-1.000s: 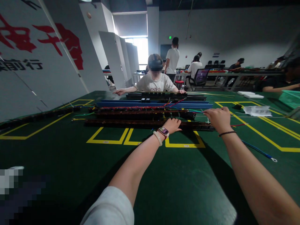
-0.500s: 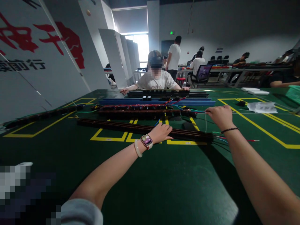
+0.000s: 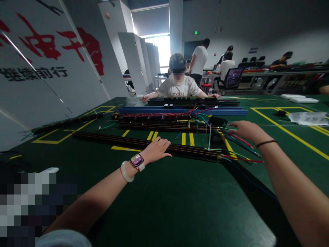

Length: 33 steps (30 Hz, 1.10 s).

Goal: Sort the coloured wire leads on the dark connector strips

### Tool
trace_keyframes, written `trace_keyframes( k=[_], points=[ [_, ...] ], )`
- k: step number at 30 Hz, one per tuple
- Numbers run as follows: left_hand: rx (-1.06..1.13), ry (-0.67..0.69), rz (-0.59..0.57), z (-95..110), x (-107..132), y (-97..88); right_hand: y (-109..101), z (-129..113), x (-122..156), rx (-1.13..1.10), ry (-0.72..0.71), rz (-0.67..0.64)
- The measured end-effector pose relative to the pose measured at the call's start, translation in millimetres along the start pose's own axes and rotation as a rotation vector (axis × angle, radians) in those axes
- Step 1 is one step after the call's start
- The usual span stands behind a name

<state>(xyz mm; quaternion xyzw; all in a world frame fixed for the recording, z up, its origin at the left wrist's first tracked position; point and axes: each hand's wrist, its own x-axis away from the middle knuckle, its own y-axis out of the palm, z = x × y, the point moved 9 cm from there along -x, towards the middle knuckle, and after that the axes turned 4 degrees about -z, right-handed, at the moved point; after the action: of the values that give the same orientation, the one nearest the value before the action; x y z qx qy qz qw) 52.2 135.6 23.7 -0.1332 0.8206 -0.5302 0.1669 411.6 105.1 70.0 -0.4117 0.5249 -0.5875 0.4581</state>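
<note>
While the left hand (image 3: 156, 150) clasped the near dark bar (image 3: 190, 151), fingers over its top and thumb along its near side, the right hand (image 3: 248, 131) hung with bent fingers just beside the loose wires (image 3: 241, 140) at the right end of a second dark bar (image 3: 154, 127); whether it pinched one could not be made out. The near dark bar lay slantwise on the green counter (image 3: 164, 206), a white tie (image 3: 209, 137) upright near its right end. Farther back lay blue rails (image 3: 230, 112), beyond them a seated co-worker (image 3: 177, 85).
</note>
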Motion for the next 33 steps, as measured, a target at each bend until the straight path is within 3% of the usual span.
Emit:
trace_keyframes(
  k=[5,11,16,25,30,33],
  points=[
    [0.026,0.005,-0.027,-7.6,25.9,1.1,-7.7,-54.5,5.6,-0.318,-0.231,-0.129],
    [-0.004,0.013,-0.06,-20.4,61.9,2.0,27.0,-108.8,14.9,-0.449,-0.477,-0.331],
    [-0.041,-0.036,-0.102,-51.2,99.9,4.4,42.5,-145.8,38.1,-0.448,-0.552,-0.499],
    [-0.031,-0.068,-0.136,-103.8,173.1,21.2,31.1,-211.9,79.2,-0.633,-0.677,-0.628],
    [0.02,-0.074,-0.179,-124.7,195.9,31.2,33.9,-242.6,95.1,-0.787,-0.695,-0.607],
    [0.104,-0.09,-0.155,-128.7,201.1,25.9,33.6,-254.4,102.2,-0.803,-0.697,-0.55]
  ],
)
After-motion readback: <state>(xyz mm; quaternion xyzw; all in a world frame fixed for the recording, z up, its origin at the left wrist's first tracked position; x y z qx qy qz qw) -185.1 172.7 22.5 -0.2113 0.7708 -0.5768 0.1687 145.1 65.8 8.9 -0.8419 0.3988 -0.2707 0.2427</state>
